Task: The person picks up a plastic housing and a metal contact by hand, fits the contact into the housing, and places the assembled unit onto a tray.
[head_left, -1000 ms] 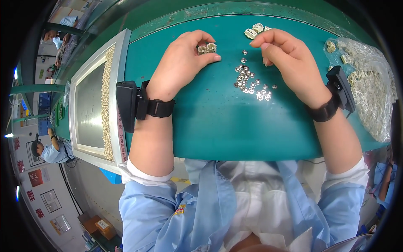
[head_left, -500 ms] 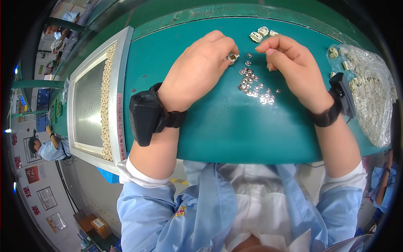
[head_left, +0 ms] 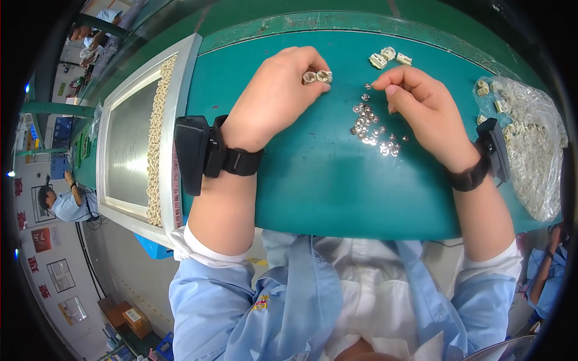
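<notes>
My left hand (head_left: 278, 90) is closed on a small cream plastic part with two round openings (head_left: 317, 77), pinched between thumb and fingers with the openings showing. My right hand (head_left: 421, 108) hovers over the green tabletop, fingers loosely curled and index tip apart from the thumb. That index tip is at a small metal disc (head_left: 367, 86), the farthest in a scatter of shiny metal discs (head_left: 363, 118); whether it touches the disc I cannot tell. Beyond the right hand lie 3 more cream plastic parts (head_left: 378, 61). Both wrists wear black strapped devices.
A metal-framed screen (head_left: 188, 78) stands on the left, a row of cream parts (head_left: 158, 138) along its inner side. A clear plastic bag (head_left: 530, 150) of cream parts lies at the right edge of the green table (head_left: 337, 198). A co-worker (head_left: 75, 203) is far left.
My left hand has turned the cream part so its two openings show, and moved slightly left. My right index finger has come down to the farthest metal disc.
</notes>
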`<state>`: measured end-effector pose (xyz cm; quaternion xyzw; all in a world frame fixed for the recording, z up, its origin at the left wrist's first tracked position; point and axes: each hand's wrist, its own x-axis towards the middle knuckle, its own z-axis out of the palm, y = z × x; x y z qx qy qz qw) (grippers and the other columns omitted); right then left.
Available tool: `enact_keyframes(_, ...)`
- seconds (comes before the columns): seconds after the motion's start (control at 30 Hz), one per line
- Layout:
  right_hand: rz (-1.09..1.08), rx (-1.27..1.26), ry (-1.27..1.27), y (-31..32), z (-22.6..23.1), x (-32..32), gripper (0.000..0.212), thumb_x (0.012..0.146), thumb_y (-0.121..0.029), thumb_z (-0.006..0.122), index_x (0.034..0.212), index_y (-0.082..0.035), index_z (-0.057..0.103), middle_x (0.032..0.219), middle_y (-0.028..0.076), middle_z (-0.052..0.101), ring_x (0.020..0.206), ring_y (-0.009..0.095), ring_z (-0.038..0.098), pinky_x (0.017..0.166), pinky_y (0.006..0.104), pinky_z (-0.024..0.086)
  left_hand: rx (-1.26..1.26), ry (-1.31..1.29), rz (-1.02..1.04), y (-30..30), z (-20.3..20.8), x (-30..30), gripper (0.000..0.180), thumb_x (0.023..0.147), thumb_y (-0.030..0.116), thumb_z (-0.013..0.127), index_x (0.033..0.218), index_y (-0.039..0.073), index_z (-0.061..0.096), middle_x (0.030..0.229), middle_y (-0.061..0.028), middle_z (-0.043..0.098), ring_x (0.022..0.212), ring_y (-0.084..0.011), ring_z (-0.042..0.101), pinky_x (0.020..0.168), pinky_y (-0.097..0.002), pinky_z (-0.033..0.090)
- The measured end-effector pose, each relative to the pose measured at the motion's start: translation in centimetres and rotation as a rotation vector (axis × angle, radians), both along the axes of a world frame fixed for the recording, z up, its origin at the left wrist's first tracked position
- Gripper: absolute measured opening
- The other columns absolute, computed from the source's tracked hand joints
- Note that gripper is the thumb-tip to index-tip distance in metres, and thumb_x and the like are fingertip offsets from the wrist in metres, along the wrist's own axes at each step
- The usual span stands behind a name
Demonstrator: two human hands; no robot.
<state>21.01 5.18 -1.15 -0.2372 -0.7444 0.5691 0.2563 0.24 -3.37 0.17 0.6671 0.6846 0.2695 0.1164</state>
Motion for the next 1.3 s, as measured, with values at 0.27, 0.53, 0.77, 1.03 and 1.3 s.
enact_keyframes(0.27, -0.016, 0.0, -0.044, 0.1, -0.1, 0.1, 0.015, 0.089, -0.008, 0.048, 0.096, -0.001, 0.058, 0.075, -0.003, 0.051, 0.069, 0.004, 0.046, 0.064, 0.0178, 0.038, -0.074, -0.002, 0.084, 0.1, -0.8, -1.9, 0.025, 0.078, 0.013, 0.067, 0.099, 0.002, 0.059, 0.085, -0.0071, 0.06, 0.073, -0.0141, 0.055, 0.066, -0.0269, 0.047)
enact_keyframes(0.53, 0.05, 0.033, -0.06, 0.0, -0.2, -0.5, 0.014, 0.09, -0.008, 0.049, 0.096, -0.001, 0.058, 0.077, -0.003, 0.051, 0.07, 0.004, 0.046, 0.064, 0.0178, 0.038, -0.068, -0.068, 0.057, -0.3, -0.9, -2.3, 0.025, 0.078, 0.014, 0.068, 0.099, 0.003, 0.062, 0.084, -0.0063, 0.063, 0.076, -0.0137, 0.058, 0.067, -0.0269, 0.047)
enact_keyframes(0.77, 0.026, 0.066, 0.021, 0.4, -1.2, -0.3, 0.013, 0.09, -0.01, 0.049, 0.096, -0.002, 0.058, 0.077, -0.004, 0.05, 0.071, 0.003, 0.045, 0.066, 0.0168, 0.037, 0.099, -0.135, 0.16, -5.1, 2.4, -1.7, 0.022, 0.077, 0.016, 0.068, 0.093, 0.002, 0.064, 0.084, -0.0086, 0.066, 0.077, -0.0166, 0.062, 0.069, -0.0278, 0.049)
enact_keyframes(1.03, 0.051, 0.069, -0.044, 0.5, -0.9, 0.2, 0.014, 0.091, -0.011, 0.049, 0.096, -0.001, 0.057, 0.076, -0.005, 0.047, 0.07, 0.003, 0.043, 0.065, 0.0162, 0.035, 0.061, -0.07, 0.701, -18.2, 5.8, -10.2, 0.027, 0.077, 0.015, 0.069, 0.099, 0.0, 0.062, 0.083, -0.0068, 0.065, 0.076, -0.011, 0.061, 0.067, -0.0244, 0.048)
enact_keyframes(1.3, 0.04, 0.067, -0.054, 0.9, -2.0, 0.3, 0.014, 0.091, -0.01, 0.048, 0.098, -0.002, 0.057, 0.076, -0.005, 0.047, 0.07, 0.003, 0.043, 0.065, 0.0163, 0.035, -0.286, -0.203, 0.942, -26.2, 2.5, -15.4, 0.023, 0.082, 0.015, 0.065, 0.1, 0.001, 0.061, 0.077, 0.0015, 0.059, 0.069, -0.0073, 0.054, 0.065, -0.0221, 0.045)
